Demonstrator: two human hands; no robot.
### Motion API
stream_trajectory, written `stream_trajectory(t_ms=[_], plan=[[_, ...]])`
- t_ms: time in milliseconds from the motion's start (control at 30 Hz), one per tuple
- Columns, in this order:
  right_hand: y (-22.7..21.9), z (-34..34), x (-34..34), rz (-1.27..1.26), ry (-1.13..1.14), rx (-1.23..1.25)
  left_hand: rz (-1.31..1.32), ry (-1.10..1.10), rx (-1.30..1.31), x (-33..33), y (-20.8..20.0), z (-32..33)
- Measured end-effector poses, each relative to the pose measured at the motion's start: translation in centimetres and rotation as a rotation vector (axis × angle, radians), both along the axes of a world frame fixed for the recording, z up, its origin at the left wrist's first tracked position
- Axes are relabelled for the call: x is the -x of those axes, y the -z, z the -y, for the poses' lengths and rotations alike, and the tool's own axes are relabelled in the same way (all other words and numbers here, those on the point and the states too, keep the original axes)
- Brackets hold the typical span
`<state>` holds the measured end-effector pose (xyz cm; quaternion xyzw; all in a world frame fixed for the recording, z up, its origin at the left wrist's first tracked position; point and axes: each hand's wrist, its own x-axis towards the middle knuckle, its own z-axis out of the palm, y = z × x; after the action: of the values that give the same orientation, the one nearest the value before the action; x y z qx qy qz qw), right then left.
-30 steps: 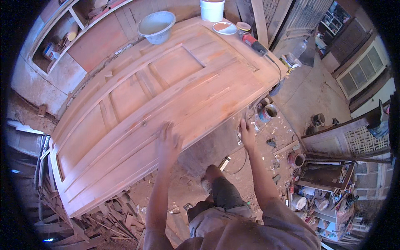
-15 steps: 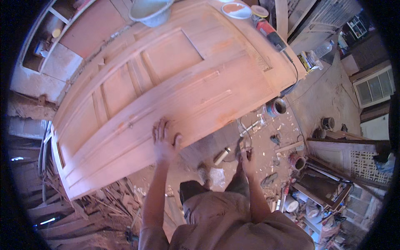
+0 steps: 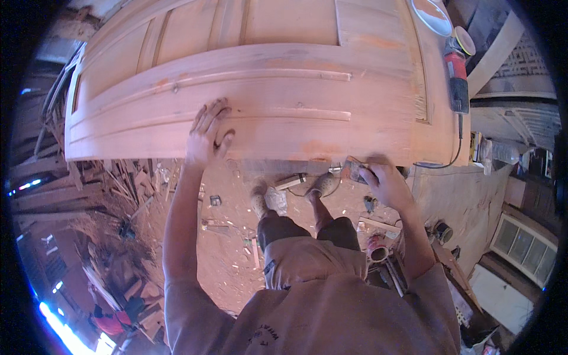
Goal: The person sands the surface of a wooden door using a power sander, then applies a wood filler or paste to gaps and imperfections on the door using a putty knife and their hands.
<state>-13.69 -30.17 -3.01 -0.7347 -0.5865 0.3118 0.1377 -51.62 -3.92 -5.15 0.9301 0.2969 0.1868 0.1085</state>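
A wide panelled wooden door (image 3: 260,133), pale with orange patches, lies flat in front of me. My left hand (image 3: 208,130) rests on its near rail, palm down with the fingers stretched out. At the door's near edge, to the right, my right hand (image 3: 387,177) is closed around a small flat piece (image 3: 355,170), grey-brown with a reddish edge. That piece sits close to the edge; whether it touches the wood I cannot tell.
A red and black angle grinder (image 3: 457,80) with a cord lies on the right, beside a white lid (image 3: 431,16) with orange paste. Wood scraps (image 3: 127,180) are heaped at left. A paint tin (image 3: 377,248) and tools lie on the shavings-strewn floor.
My view has swung round, so the door now runs level across it. My right hand has risen from beside my leg to the door's near edge. My left hand stays on the door.
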Motion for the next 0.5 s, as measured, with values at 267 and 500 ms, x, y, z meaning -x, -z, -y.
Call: stream_trajectory(t_ms=[267, 500], plan=[[-1.8, -4.2, 0.7, 0.041, -0.189, 0.134, 0.298, -0.262, -0.238, -0.4, 3.2, 5.7], [-3.6, -5.7, 2.7, 0.128, -0.191, 0.265, 0.278, -0.298, 0.166, -12.5, 3.8, 21.0]])
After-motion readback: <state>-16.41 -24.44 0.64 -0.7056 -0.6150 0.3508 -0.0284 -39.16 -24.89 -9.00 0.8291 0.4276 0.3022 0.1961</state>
